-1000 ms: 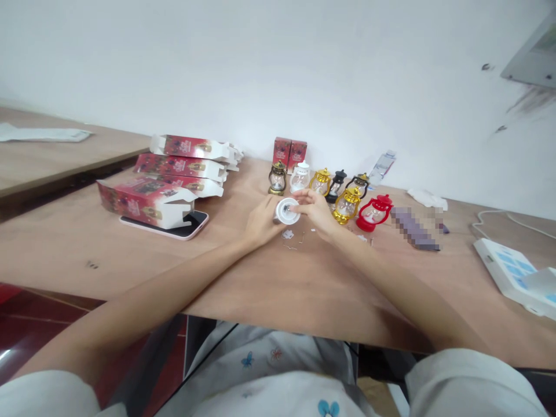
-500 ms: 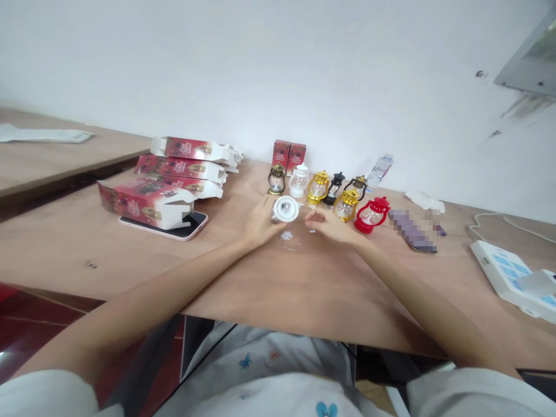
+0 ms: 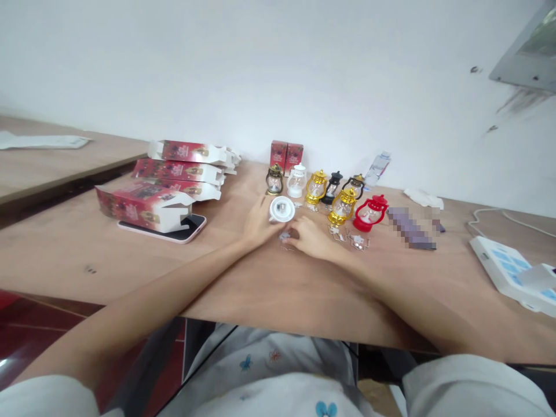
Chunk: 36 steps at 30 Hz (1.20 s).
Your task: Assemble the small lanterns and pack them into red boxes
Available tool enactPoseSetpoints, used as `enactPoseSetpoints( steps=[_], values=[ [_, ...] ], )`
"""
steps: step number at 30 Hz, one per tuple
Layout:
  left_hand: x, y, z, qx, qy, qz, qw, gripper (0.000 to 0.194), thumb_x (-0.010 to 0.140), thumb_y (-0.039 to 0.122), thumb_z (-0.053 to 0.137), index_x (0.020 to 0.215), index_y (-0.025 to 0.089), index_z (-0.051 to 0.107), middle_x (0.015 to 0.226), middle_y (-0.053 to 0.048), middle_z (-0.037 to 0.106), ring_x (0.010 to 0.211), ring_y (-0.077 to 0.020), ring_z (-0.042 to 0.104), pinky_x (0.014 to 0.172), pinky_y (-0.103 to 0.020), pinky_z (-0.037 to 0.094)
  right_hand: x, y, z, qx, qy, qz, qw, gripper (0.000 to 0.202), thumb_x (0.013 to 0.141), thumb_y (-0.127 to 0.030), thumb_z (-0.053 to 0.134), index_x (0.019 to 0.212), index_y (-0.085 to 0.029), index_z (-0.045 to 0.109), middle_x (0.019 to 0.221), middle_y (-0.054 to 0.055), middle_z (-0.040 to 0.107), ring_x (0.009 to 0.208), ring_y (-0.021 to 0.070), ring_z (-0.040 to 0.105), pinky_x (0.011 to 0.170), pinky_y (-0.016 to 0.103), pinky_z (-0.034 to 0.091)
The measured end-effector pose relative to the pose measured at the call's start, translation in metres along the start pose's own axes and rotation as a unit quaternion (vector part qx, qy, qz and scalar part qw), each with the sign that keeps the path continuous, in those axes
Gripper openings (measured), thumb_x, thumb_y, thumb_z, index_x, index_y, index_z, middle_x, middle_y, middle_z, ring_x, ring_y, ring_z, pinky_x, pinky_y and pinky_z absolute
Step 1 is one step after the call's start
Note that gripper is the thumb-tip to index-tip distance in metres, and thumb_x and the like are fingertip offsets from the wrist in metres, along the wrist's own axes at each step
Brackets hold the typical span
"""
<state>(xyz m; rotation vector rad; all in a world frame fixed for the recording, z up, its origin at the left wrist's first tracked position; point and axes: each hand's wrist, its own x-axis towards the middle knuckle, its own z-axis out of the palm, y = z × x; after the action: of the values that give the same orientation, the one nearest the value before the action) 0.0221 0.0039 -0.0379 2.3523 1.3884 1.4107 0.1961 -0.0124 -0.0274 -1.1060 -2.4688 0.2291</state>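
Observation:
My left hand [image 3: 257, 225] holds a small white lantern [image 3: 281, 209] on its side, its round base turned toward me. My right hand [image 3: 309, 238] lies low on the wooden table [image 3: 130, 260], fingertips at some tiny metal parts [image 3: 285, 237] just below the lantern; whether it grips one I cannot tell. Behind stands a row of little lanterns: bronze [image 3: 274, 179], white [image 3: 296, 180], gold [image 3: 316, 187], black [image 3: 333, 186], a second gold [image 3: 341, 207] and red [image 3: 369, 213].
Several red cartons [image 3: 174, 174] are stacked at the left, one lying on a pink phone [image 3: 191, 229]. Two small red boxes [image 3: 286, 156] stand by the wall. More small metal parts [image 3: 354, 239] lie near the red lantern. A white device [image 3: 508, 269] with a cable sits at right.
My right hand left the lantern's base, dropped to the table and moved left to the small parts beneath it. The left hand kept hold of the white lantern.

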Motion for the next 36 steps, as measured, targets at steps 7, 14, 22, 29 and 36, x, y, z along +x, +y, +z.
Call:
enactPoseSetpoints(
  steps=[7,14,22,29,36],
  values=[
    [0.001,0.004,-0.002,-0.003,-0.002,-0.019,1.000,0.039,0.070,0.030,0.068,0.104,0.019,0.051,0.102,-0.007,0.056,0.095,-0.0237,0.055,0.076,-0.034,0.047,-0.013,-0.008,-0.007,0.120,0.059,-0.078,0.988,0.016,0.079,-0.019,0.066,0.095,-0.018,0.062,0.087,0.003,0.066,0.075,0.0143,0.061,0.073,0.028,0.048],
    [0.000,0.003,-0.004,-0.006,-0.015,-0.003,1.000,0.039,0.073,0.035,0.069,0.103,0.019,0.050,0.101,-0.007,0.056,0.095,-0.0243,0.054,0.074,-0.034,0.046,-0.010,-0.018,-0.021,0.203,0.224,-0.062,0.951,0.014,0.083,-0.026,0.063,0.095,-0.021,0.066,0.088,0.002,0.069,0.078,0.0155,0.062,0.077,0.030,0.049],
    [-0.002,0.003,-0.003,0.019,-0.025,0.033,0.999,0.029,0.079,0.029,0.062,0.103,0.017,0.050,0.099,-0.006,0.054,0.091,-0.0217,0.054,0.074,-0.033,0.045,0.008,-0.015,-0.022,0.374,0.252,-0.002,0.893,0.019,0.077,-0.038,0.068,0.085,-0.021,0.067,0.086,0.002,0.069,0.078,0.0155,0.064,0.074,0.030,0.052],
    [-0.002,0.000,-0.001,0.029,-0.023,0.041,0.998,0.032,0.077,0.030,0.063,0.103,0.019,0.049,0.097,-0.005,0.052,0.088,-0.0211,0.054,0.072,-0.032,0.045,0.012,-0.016,-0.029,0.417,0.242,0.035,0.876,0.021,0.066,-0.035,0.076,0.075,-0.020,0.064,0.079,0.001,0.069,0.071,0.0150,0.065,0.070,0.030,0.054],
    [-0.003,0.001,-0.001,0.032,-0.019,0.046,0.998,0.033,0.078,0.032,0.064,0.105,0.018,0.050,0.099,-0.006,0.053,0.088,-0.0201,0.053,0.071,-0.030,0.045,0.008,-0.015,-0.028,0.226,0.273,-0.024,0.935,0.020,0.074,-0.032,0.072,0.067,-0.019,0.059,0.070,0.001,0.066,0.064,0.0146,0.061,0.062,0.028,0.049]
  ],
)
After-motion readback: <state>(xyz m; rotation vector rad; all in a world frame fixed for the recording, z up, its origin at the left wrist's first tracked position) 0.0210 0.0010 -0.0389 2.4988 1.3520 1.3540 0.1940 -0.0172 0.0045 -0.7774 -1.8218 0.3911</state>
